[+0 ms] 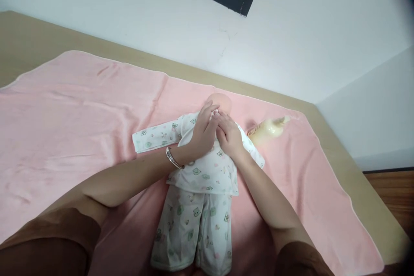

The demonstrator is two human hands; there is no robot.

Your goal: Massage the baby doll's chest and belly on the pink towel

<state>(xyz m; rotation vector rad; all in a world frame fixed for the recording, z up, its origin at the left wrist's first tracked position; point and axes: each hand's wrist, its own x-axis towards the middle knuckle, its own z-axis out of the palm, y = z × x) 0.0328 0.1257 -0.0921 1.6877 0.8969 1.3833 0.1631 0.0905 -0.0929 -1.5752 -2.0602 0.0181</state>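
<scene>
Since the doll [223, 101], laid on the blanket [74, 103], is already covered by top [207, 177] and trousers [181, 230], only the top's neck is judged left. Left hand [204, 133] and right hand [230, 135] are laid there; whether anything is pinched cannot be told.

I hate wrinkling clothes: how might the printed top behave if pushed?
The printed top is probably floppy, as its outstretched sleeve looks flat and soft. It might ride up easily, since its hem appears loose over the trousers.
</scene>
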